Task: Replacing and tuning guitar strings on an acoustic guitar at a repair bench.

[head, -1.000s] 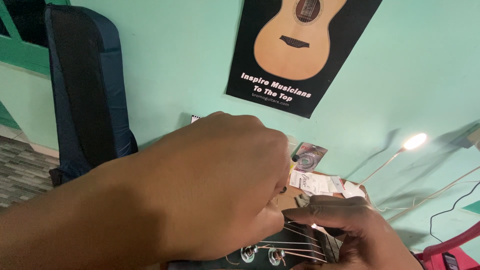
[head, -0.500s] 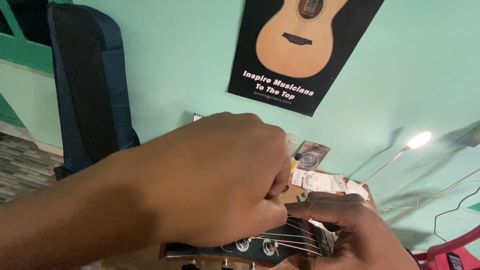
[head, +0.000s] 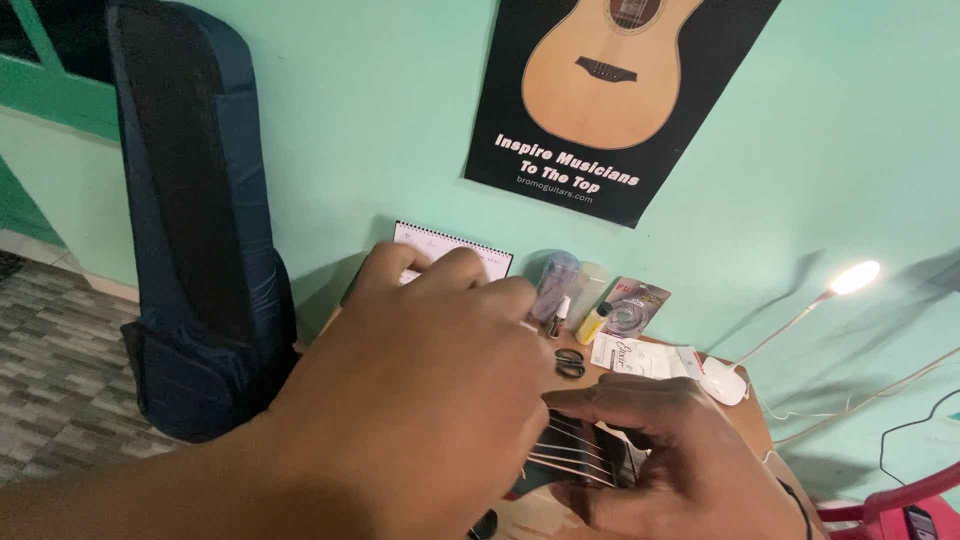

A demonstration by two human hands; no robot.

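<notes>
The right hand (head: 690,450) lies low in the frame, its fingers curled over the dark guitar headstock with pale metal strings (head: 575,462), clasping it from the far side; this reads as a steadying hold that keeps the strings taut and still. The left hand (head: 430,400) reaches across in front of the camera, its fingertips bunched just above the strings near the headstock. Whether those fingertips pinch a string, a peg or nothing at all cannot be told: the back of the hand covers the point of contact.

The headstock sits at the near edge of a brown wooden desk (head: 745,415), between the two hands. Behind it on the desk lie small black-handled scissors (head: 570,364), a white printed paper packet (head: 640,357), a foil string pouch (head: 632,307) propped against the wall, a small yellow bottle (head: 592,324), two pale plastic cups (head: 570,282) and a white spiral-bound notepad (head: 450,250), the last half hidden by the left hand. All are set back within reach, clear of the instrument.

A white desk lamp (head: 850,280), lit, leans in from the right. A dark blue padded guitar bag (head: 195,230) stands against the mint-green wall, below a black poster showing an acoustic guitar (head: 615,95).

The guitar's neck and body are out of view; the tuning pegs are hard to make out.
</notes>
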